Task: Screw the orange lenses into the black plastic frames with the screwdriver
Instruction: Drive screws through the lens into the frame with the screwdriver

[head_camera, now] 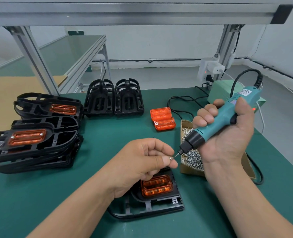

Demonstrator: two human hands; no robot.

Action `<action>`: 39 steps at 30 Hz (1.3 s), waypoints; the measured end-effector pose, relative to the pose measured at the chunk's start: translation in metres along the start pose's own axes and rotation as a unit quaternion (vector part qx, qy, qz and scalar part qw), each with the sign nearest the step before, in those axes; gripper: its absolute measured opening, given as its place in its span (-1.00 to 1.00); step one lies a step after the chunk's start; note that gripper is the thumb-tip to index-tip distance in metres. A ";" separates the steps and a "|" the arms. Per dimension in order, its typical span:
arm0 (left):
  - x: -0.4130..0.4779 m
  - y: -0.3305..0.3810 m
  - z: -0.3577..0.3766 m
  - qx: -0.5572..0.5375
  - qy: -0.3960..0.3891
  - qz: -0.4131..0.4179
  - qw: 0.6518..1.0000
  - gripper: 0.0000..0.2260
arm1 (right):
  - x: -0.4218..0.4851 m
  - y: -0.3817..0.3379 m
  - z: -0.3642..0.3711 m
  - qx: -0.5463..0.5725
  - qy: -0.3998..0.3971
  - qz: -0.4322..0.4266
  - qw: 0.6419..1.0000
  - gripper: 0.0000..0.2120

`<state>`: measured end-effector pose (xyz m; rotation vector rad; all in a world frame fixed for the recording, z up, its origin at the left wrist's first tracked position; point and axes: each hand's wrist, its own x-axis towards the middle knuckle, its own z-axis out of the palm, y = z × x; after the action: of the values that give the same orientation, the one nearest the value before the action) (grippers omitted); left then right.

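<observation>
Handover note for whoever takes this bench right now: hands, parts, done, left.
Hands: right hand grips the electric screwdriver; left hand pinches a screw at its tip.
The current frame lies in front, orange lens seated, no screws visible in it.
Done: stacked frames with lenses, left.
Left: drive this screw; empty frames at back, spare lenses beside the screw box.
</observation>
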<state>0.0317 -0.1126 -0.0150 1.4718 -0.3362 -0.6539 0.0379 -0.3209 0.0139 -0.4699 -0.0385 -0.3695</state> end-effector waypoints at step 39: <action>0.000 0.001 0.006 0.055 0.044 0.018 0.997 -0.86 | -0.002 0.005 -0.002 -0.050 -0.016 -0.022 0.998 -0.70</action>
<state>0.0279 -0.1174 -0.0135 1.5900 -0.3350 -0.5474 0.0376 -0.3163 0.0099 -0.5754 -0.0625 -0.4089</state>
